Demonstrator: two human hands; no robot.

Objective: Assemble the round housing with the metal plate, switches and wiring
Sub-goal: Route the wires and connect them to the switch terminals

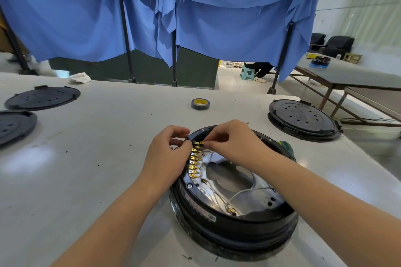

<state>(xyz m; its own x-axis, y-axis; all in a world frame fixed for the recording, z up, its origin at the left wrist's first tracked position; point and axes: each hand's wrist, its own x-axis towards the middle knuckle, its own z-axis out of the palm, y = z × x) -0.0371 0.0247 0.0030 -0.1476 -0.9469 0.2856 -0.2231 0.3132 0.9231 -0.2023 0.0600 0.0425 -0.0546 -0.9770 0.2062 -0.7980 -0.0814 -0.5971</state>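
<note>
A round black housing [234,225] sat near on a pale grey table [104,158], a metal plate [230,178] inside. At its far left rim, the left hand [167,154] gripped the edge beside brass terminals [195,162]; the right hand [234,143] pinched one small connector [202,142]. Farther off lay a tape roll [200,103] and black lids [42,97]. Blue curtains [217,17] hung beyond.

Tape roll [200,103] sits mid-surface, white rag [80,77] at the far edge, blue curtain [152,13] hanging behind, green stool [248,73] beyond.
</note>
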